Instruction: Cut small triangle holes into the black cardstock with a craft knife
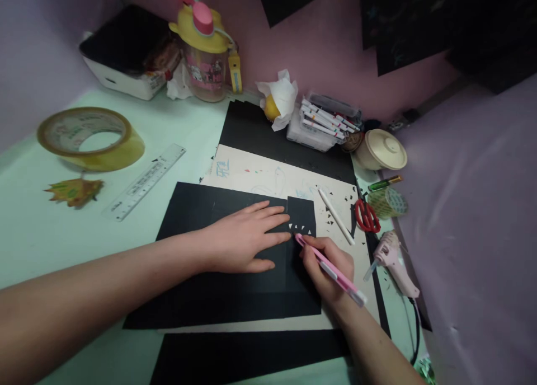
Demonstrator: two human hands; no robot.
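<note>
My left hand [247, 236] lies flat on a sheet of black paper [235, 298], fingers spread and holding nothing. In my right hand [331, 262] is a slim pink craft knife [335, 273] with a pale slider, gripped like a pen. Its tip meets the black paper near the right edge, just beyond my left fingertips; the blade itself is too small to make out. Several small triangular cutouts [302, 228] run in a row above the tip, showing white. Underneath lies a white board [239, 164] with pencil and blue marks. A white pen [335, 216] rests on it, among tiny black scraps.
On the left are a tape roll [126, 153], a clear ruler [146, 181] and a leaf [75, 192]. A cup [205, 66] and a pen box [321, 125] stand at the back. Red-handled scissors [367, 215] and a glue gun [396, 264] lie on the right.
</note>
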